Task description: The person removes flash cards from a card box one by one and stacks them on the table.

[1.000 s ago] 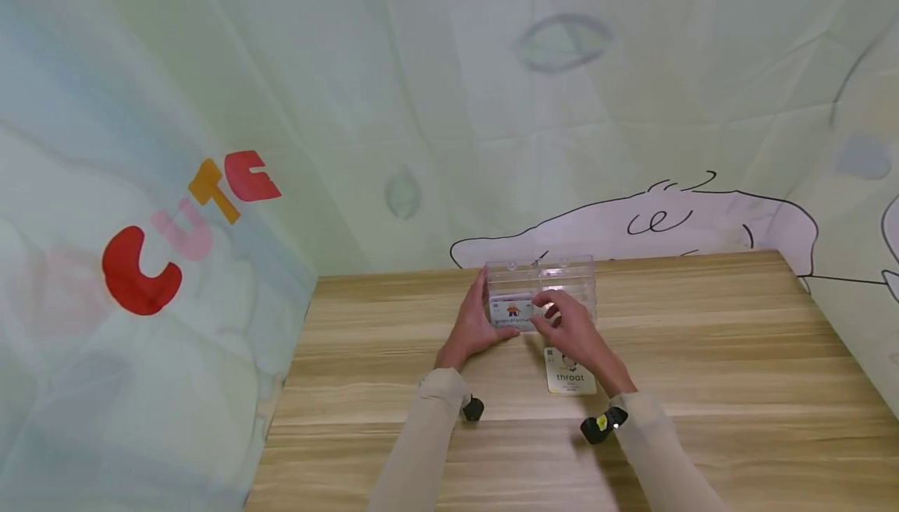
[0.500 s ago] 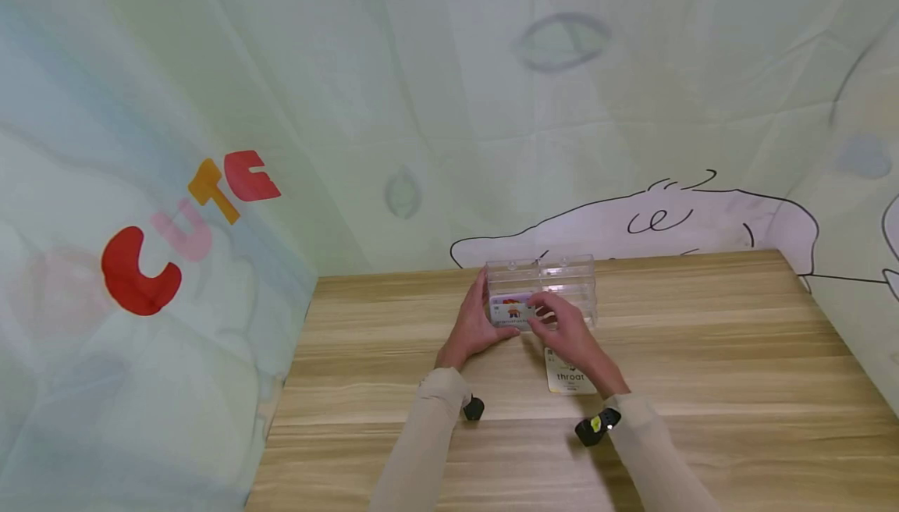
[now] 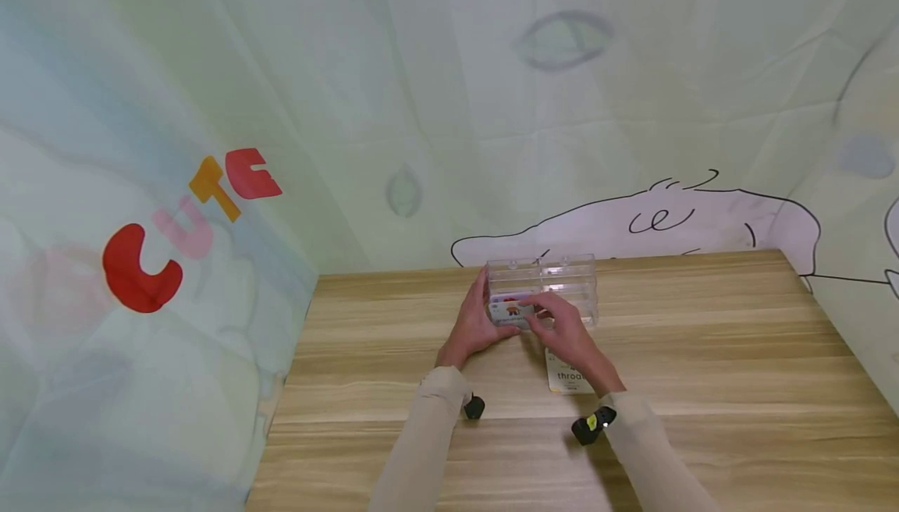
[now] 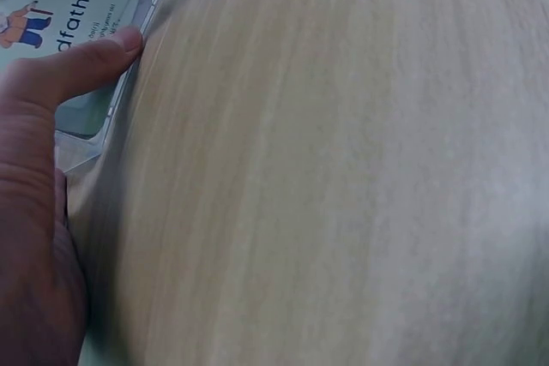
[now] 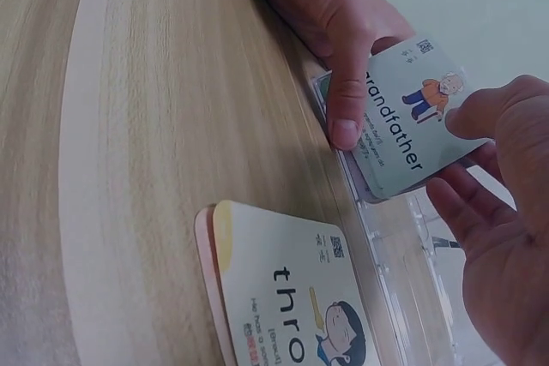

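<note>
A clear plastic box (image 3: 567,270) with compartments stands near the back of the table. My left hand (image 3: 472,328) grips its left side, the thumb lying along the front edge. In the box's front left compartment is a stack of word cards, the front one a "grandfather" card (image 5: 401,113). My right hand (image 3: 567,334) pinches this card at its right edge, thumb on the printed face and fingers behind. Behind it in the head view shows a strip of a purple card (image 3: 507,297). A "throat" card (image 5: 283,285) lies face up on the table below my right wrist.
The wood-grained table (image 3: 365,387) extends to both sides and toward me. A printed cloth backdrop (image 3: 435,106) rises right behind the table's far edge. Under the "throat" card another card's pinkish edge (image 5: 208,255) shows in the right wrist view.
My right hand has shifted slightly left with the "grandfather" card's edge. The card's tilt has changed, and more of the purple card shows behind it. My left hand stays on the box.
</note>
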A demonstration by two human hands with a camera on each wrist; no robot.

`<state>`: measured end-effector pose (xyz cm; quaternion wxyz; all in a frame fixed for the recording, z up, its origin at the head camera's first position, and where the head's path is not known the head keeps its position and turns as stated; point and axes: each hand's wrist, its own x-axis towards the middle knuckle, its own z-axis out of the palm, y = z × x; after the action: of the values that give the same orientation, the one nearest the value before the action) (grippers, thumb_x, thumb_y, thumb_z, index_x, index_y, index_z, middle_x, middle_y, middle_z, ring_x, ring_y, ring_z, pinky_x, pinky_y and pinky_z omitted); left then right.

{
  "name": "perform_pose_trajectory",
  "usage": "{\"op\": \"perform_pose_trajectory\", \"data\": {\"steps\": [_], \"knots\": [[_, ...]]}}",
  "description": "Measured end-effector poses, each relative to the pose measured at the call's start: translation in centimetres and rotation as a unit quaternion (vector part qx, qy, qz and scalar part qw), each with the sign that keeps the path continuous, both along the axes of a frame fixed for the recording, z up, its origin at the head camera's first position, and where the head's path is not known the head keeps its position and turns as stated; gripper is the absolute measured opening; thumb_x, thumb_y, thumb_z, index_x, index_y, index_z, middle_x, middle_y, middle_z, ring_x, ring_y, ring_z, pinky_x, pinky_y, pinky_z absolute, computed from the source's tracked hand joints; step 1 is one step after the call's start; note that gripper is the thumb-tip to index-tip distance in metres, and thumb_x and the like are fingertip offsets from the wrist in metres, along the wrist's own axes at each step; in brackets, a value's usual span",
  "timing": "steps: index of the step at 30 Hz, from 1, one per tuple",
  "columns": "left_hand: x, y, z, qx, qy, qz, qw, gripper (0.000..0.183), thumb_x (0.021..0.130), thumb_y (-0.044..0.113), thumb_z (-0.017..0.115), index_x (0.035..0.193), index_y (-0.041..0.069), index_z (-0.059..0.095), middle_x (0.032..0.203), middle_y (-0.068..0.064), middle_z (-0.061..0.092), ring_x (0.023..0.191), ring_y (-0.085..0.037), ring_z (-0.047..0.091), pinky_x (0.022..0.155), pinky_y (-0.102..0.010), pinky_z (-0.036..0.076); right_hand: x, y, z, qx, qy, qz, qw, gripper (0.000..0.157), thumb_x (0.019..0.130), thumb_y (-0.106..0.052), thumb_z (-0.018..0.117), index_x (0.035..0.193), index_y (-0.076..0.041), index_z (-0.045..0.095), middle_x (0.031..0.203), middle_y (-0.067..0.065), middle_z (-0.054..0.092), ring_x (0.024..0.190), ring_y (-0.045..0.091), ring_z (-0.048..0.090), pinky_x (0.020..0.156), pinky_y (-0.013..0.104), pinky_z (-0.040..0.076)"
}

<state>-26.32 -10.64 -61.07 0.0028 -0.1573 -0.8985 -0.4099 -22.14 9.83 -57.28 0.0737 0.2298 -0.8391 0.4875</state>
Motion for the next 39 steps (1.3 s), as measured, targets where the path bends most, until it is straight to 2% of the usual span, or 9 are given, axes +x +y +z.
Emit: {"op": "perform_pose_trajectory", "data": {"steps": [5, 10, 18, 23, 31, 39], "knots": [[0.0, 0.0, -0.1, -0.006, 0.001, 0.002, 1.0000, 0.130, 0.062, 0.049, 0.086, 0.153, 0.031, -0.006, 0.150, -0.004, 0.029, 0.134, -0.017, 0.035, 0.112, -0.034, 0.030, -0.1, -0.3, 0.0, -0.007, 0.017, -0.004, 1.000, 0.029, 0.086, 0.002, 0.067, 0.111, -0.012, 0.065, 0.109, 0.002, 0.062, 0.096, 0.018, 0.061, 0.081, 0.031, 0.056], [0.0, 0.2, 0.0, 0.008, 0.001, -0.002, 1.0000, 0.130, 0.063, 0.046, 0.087, 0.154, 0.026, -0.004, 0.150, -0.003, 0.029, 0.135, -0.016, 0.035, 0.110, -0.032, 0.033, -0.1, -0.4, 0.2, -0.018, 0.035, -0.016, 0.999, 0.034, 0.084, 0.010, 0.062, 0.109, -0.012, 0.065, 0.109, 0.002, 0.063, 0.096, 0.017, 0.060, 0.081, 0.032, 0.056], [0.0, 0.3, 0.0, 0.016, -0.004, 0.001, 0.9999, 0.132, 0.061, 0.040, 0.090, 0.153, 0.030, -0.005, 0.152, -0.001, 0.027, 0.136, -0.015, 0.033, 0.110, -0.029, 0.032, 0.1, -0.4, 0.6, -0.037, 0.024, -0.035, 0.998, 0.035, 0.083, 0.012, 0.061, 0.109, -0.011, 0.065, 0.109, 0.004, 0.062, 0.093, 0.018, 0.061, 0.079, 0.030, 0.057], [0.0, 0.3, 0.0, 0.012, -0.004, 0.002, 0.9999, 0.133, 0.060, 0.042, 0.090, 0.154, 0.027, -0.003, 0.153, -0.001, 0.026, 0.137, -0.016, 0.032, 0.110, -0.030, 0.032, 0.1, 0.0, 1.0, -0.059, 0.033, -0.025, 0.997, 0.034, 0.083, 0.013, 0.060, 0.111, -0.007, 0.063, 0.109, 0.007, 0.061, 0.093, 0.022, 0.062, 0.078, 0.029, 0.057], [-0.1, 0.2, -0.1, 0.006, -0.001, 0.002, 1.0000, 0.133, 0.059, 0.043, 0.090, 0.154, 0.024, -0.002, 0.151, -0.001, 0.028, 0.136, -0.017, 0.034, 0.111, -0.032, 0.031, 0.3, 1.5, 1.5, -0.010, 0.019, -0.035, 0.999, 0.035, 0.088, 0.005, 0.059, 0.118, -0.013, 0.059, 0.117, 0.002, 0.058, 0.099, 0.018, 0.059, 0.081, 0.028, 0.056], [0.0, 0.4, 0.0, 0.015, -0.014, 0.005, 0.9998, 0.137, 0.059, 0.039, 0.091, 0.152, 0.034, -0.009, 0.154, -0.002, 0.025, 0.138, -0.017, 0.032, 0.112, -0.030, 0.029, 1.0, 3.2, 1.7, -0.007, 0.003, -0.031, 0.999, 0.038, 0.086, 0.008, 0.061, 0.119, -0.009, 0.059, 0.116, 0.006, 0.060, 0.095, 0.020, 0.063, 0.080, 0.029, 0.056]]}}
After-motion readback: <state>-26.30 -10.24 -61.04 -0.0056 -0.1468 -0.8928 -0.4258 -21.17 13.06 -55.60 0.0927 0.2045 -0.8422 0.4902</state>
